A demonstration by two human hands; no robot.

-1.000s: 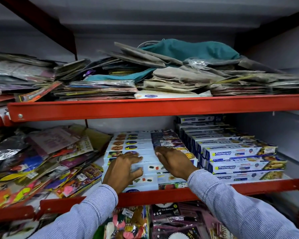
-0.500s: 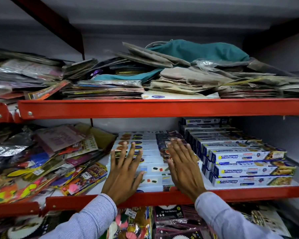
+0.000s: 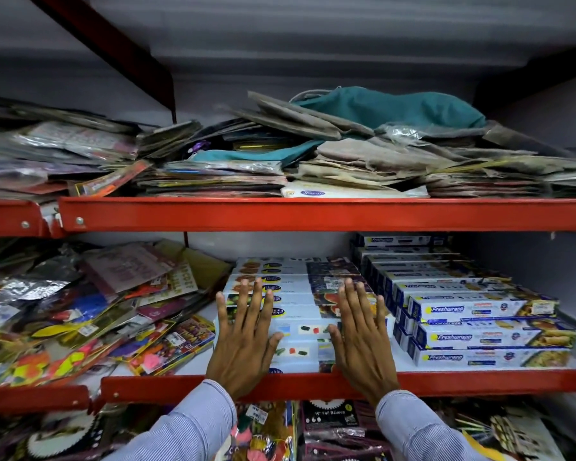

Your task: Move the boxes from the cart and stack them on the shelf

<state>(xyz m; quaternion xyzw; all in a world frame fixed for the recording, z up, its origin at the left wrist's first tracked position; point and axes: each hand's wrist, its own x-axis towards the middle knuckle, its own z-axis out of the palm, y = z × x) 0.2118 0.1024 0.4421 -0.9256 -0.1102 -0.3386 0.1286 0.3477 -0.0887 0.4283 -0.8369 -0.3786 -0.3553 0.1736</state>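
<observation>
A stack of long white boxes lies on the middle shelf, stepped back from the red front rail. My left hand rests flat on the stack's left front, fingers spread, holding nothing. My right hand lies flat on the stack's right front, fingers spread as well. To the right stands a taller stack of blue and white Freshwrapp boxes. The cart is out of view.
Loose colourful packets are heaped on the left of the same shelf. The upper shelf holds paper bags and a teal cloth bag. Below the rail hang foil balloon packs.
My hands went from curled on the white boxes to flat with fingers spread. The view has shifted slightly, so the shelf sits a little lower and more to the right in frame.
</observation>
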